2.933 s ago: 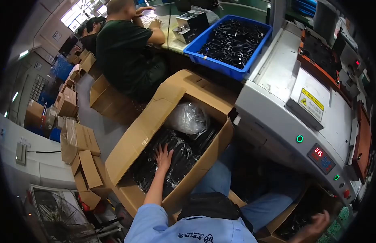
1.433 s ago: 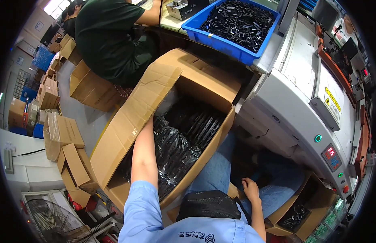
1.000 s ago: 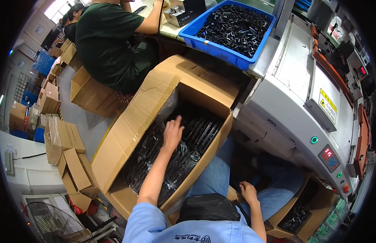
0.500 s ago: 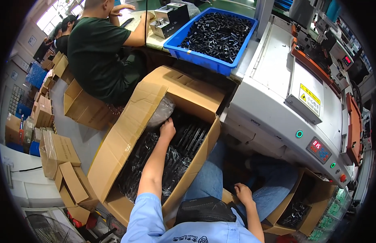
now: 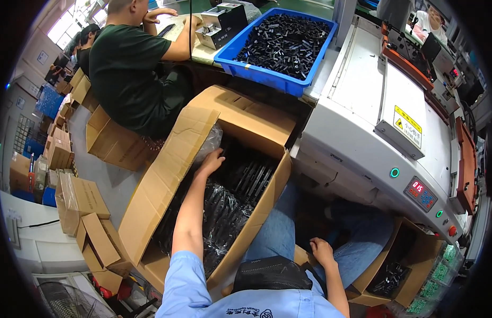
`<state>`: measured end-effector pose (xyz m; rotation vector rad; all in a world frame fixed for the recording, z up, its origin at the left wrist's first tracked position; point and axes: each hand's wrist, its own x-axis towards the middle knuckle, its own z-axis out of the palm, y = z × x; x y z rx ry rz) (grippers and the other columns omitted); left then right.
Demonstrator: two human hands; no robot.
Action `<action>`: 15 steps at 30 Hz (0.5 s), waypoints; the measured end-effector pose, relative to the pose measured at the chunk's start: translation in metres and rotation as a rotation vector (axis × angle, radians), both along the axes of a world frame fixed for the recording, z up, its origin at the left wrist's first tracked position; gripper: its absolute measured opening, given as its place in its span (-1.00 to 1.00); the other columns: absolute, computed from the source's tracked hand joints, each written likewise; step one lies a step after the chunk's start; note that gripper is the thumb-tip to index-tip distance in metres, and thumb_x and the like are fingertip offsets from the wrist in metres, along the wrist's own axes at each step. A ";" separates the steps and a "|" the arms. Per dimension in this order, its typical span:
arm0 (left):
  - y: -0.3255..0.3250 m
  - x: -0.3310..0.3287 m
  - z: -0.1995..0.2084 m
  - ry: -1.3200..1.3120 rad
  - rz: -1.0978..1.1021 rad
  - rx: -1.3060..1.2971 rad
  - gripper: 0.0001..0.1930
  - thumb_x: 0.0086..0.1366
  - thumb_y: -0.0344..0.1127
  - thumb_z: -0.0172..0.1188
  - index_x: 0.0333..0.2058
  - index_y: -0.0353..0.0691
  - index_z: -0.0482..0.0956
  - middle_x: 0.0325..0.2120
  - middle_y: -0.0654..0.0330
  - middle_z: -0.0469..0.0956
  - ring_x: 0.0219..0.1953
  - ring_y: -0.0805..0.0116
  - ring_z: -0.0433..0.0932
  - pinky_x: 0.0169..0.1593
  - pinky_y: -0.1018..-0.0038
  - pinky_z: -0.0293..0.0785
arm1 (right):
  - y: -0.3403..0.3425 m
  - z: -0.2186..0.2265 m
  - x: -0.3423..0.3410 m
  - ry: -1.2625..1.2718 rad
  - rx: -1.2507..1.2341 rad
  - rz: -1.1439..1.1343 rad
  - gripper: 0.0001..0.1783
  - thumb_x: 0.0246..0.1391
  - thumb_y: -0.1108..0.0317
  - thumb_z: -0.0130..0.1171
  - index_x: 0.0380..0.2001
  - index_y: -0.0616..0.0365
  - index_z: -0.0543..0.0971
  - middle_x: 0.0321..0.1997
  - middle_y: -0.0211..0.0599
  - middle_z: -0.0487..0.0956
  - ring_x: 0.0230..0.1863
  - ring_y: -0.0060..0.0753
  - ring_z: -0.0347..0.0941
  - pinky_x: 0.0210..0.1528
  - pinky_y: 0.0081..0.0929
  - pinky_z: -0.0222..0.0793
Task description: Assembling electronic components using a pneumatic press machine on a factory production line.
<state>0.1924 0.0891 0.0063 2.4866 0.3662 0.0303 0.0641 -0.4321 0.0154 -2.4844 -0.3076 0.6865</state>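
My left hand (image 5: 211,161) reaches into an open cardboard box (image 5: 163,183), at the edge of a clear plastic bag (image 5: 211,142) by the box's left flap. Its fingers look closed on the plastic, though the tips are partly hidden. Beneath my forearm, long black parts (image 5: 254,177) stand in rows, some under crinkled clear film (image 5: 224,214). My right hand (image 5: 323,251) rests on my leg in blue jeans, fingers loosely stretched, holding nothing that shows.
A blue bin (image 5: 280,78) heaped with small black parts stands on the far table. On the right is a white machine (image 5: 357,127) with a lit panel. A smaller box (image 5: 415,275) sits at lower right. A co-worker (image 5: 132,69) in dark green sits at far left.
My left hand has moved slightly left and up, and the plastic bag has shifted against the flap. My right hand stays put. A person in white now shows behind the machine.
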 end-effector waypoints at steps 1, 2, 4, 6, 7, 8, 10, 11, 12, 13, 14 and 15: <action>-0.002 0.001 0.002 0.042 -0.027 -0.021 -0.65 0.10 -0.30 0.17 -0.13 -0.32 0.44 -0.18 -0.17 0.49 -0.06 -0.07 0.45 -0.01 0.26 0.37 | -0.001 -0.001 0.000 0.002 -0.002 0.001 -0.78 0.07 0.30 0.03 -0.28 0.17 0.55 -0.24 -0.07 0.56 -0.18 -0.02 0.48 -0.13 -0.24 0.39; -0.006 0.001 0.004 0.043 -0.027 -0.023 -0.65 0.10 -0.30 0.17 -0.13 -0.32 0.44 -0.18 -0.17 0.49 -0.06 -0.07 0.45 -0.01 0.26 0.37 | -0.001 -0.002 0.000 0.005 -0.003 0.001 -0.78 0.07 0.31 0.03 -0.28 0.17 0.55 -0.25 -0.06 0.56 -0.18 -0.02 0.48 -0.13 -0.24 0.39; -0.018 0.004 0.008 0.094 -0.118 -0.064 -0.63 0.09 -0.29 0.17 -0.13 -0.33 0.43 -0.19 -0.15 0.50 -0.07 -0.08 0.45 -0.01 0.26 0.38 | -0.002 -0.002 -0.001 0.009 -0.005 0.001 -0.78 0.07 0.31 0.02 -0.28 0.18 0.55 -0.25 -0.06 0.56 -0.18 -0.02 0.48 -0.13 -0.24 0.39; -0.032 -0.001 0.002 0.056 -0.073 -0.066 -0.59 0.09 -0.27 0.18 -0.12 -0.36 0.41 -0.20 -0.20 0.49 -0.08 -0.12 0.45 -0.01 0.25 0.38 | 0.000 -0.002 -0.001 -0.046 -0.004 0.001 -0.82 0.05 0.34 0.05 -0.33 0.18 0.56 -0.30 -0.06 0.57 -0.23 -0.02 0.49 -0.16 -0.23 0.40; -0.036 -0.007 -0.006 0.024 -0.051 -0.023 -0.58 0.10 -0.25 0.19 -0.10 -0.36 0.39 -0.20 -0.21 0.48 -0.07 -0.12 0.44 0.00 0.24 0.36 | 0.002 -0.002 -0.001 -0.047 0.002 0.005 -0.82 0.05 0.34 0.05 -0.33 0.18 0.56 -0.30 -0.06 0.57 -0.23 -0.02 0.49 -0.16 -0.23 0.40; -0.046 -0.009 -0.011 0.025 -0.051 -0.053 -0.56 0.14 -0.19 0.17 -0.09 -0.37 0.38 -0.17 -0.24 0.46 -0.04 -0.13 0.42 0.04 0.23 0.33 | 0.002 -0.001 -0.001 -0.021 0.000 0.007 -0.80 0.06 0.33 0.03 -0.31 0.18 0.56 -0.27 -0.05 0.56 -0.21 -0.02 0.48 -0.14 -0.23 0.40; -0.051 -0.023 -0.028 0.078 -0.012 -0.097 -0.43 0.23 0.03 0.04 -0.02 -0.40 0.34 -0.07 -0.29 0.39 0.07 -0.14 0.31 0.14 0.19 0.21 | 0.004 -0.001 0.000 -0.001 0.009 0.023 -0.78 0.07 0.31 0.02 -0.28 0.18 0.55 -0.24 -0.04 0.56 -0.18 -0.01 0.48 -0.13 -0.24 0.39; -0.078 -0.019 -0.017 0.168 -0.014 0.079 -0.37 0.26 0.10 -0.04 0.02 -0.42 0.31 -0.03 -0.27 0.36 0.12 -0.13 0.26 0.18 0.19 0.14 | -0.002 -0.002 -0.002 0.000 -0.010 0.000 -0.78 0.07 0.31 0.02 -0.28 0.18 0.55 -0.24 -0.05 0.56 -0.18 -0.01 0.48 -0.13 -0.24 0.39; -0.080 -0.023 -0.016 0.176 0.001 -0.040 -0.38 0.26 0.09 -0.05 0.04 -0.40 0.31 -0.01 -0.25 0.36 0.13 -0.12 0.25 0.20 0.20 0.11 | -0.002 -0.002 -0.002 -0.002 -0.011 -0.002 -0.78 0.07 0.31 0.02 -0.28 0.17 0.55 -0.25 -0.05 0.56 -0.18 -0.01 0.48 -0.13 -0.23 0.39; -0.082 -0.027 -0.014 0.183 0.017 -0.159 -0.38 0.27 0.09 -0.06 0.05 -0.39 0.30 0.00 -0.22 0.36 0.14 -0.12 0.24 0.22 0.22 0.08 | -0.003 -0.002 -0.003 -0.005 -0.009 -0.003 -0.78 0.07 0.31 0.02 -0.28 0.17 0.55 -0.25 -0.05 0.56 -0.18 -0.01 0.48 -0.13 -0.23 0.39; -0.083 -0.030 -0.012 0.182 0.016 -0.158 -0.38 0.27 0.09 -0.06 0.05 -0.39 0.30 0.00 -0.22 0.36 0.14 -0.12 0.24 0.22 0.22 0.08 | -0.004 -0.002 -0.004 -0.006 -0.010 -0.004 -0.79 0.07 0.31 0.02 -0.28 0.17 0.55 -0.25 -0.05 0.56 -0.19 -0.01 0.48 -0.14 -0.23 0.39; -0.083 -0.032 -0.009 0.204 -0.022 -0.124 -0.38 0.23 0.06 -0.01 0.08 -0.36 0.28 0.03 -0.19 0.33 0.16 -0.10 0.21 0.24 0.23 0.07 | -0.004 -0.003 -0.004 -0.007 -0.011 -0.007 -0.79 0.07 0.31 0.02 -0.28 0.16 0.55 -0.25 -0.05 0.56 -0.19 -0.01 0.48 -0.14 -0.23 0.39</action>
